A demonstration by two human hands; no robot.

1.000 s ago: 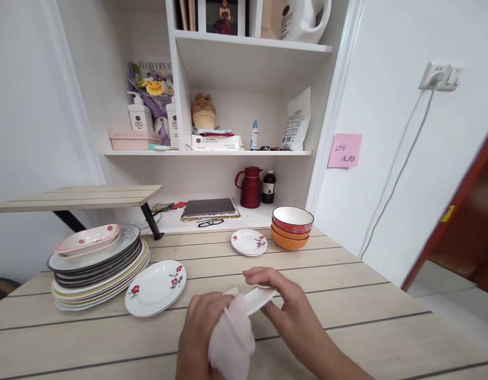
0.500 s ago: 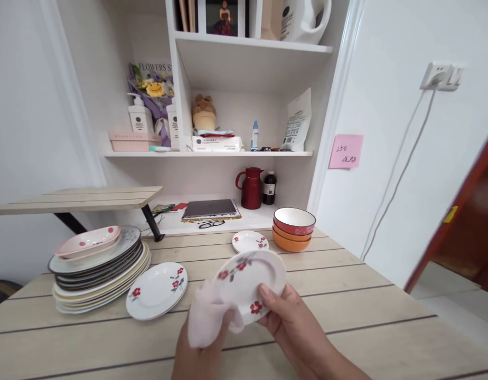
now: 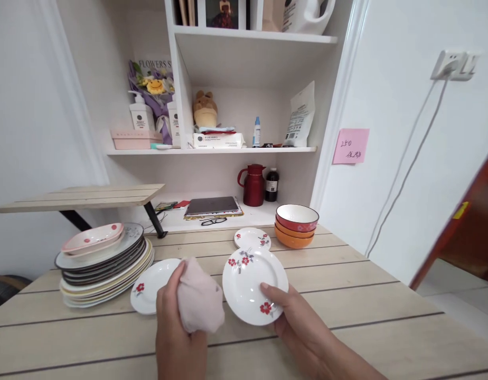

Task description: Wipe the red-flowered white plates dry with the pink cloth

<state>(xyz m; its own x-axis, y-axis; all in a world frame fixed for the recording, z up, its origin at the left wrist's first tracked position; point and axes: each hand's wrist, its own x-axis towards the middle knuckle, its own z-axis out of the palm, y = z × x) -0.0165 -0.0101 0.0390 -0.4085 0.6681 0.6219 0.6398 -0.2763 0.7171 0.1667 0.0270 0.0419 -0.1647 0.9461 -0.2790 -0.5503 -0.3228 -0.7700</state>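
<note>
In my right hand [image 3: 297,319] is a small white plate [image 3: 250,285] with red flowers, its thumb pressed on the face and the fingers underneath. The plate is tilted up above the table. My left hand [image 3: 175,322] is closed around a crumpled pale pink cloth [image 3: 200,298], just left of the plate and apart from it. Behind the left hand, a larger flowered plate [image 3: 149,287] lies on the table, partly hidden by the hand and cloth. Another small flowered plate [image 3: 244,237] rests beyond the held one.
A tall stack of plates [image 3: 105,287] topped by a pink-spotted oval dish [image 3: 93,238] stands left, beside a small raised shelf [image 3: 85,195]. Nested bowls [image 3: 294,232] sit at the back right. A red jug [image 3: 254,184], dark bottle [image 3: 271,184] and laptop [image 3: 211,205] stand behind.
The cloth has come off the plate as my left hand moved left and turned. The held plate now faces me more squarely. The camera view has shifted slightly.
</note>
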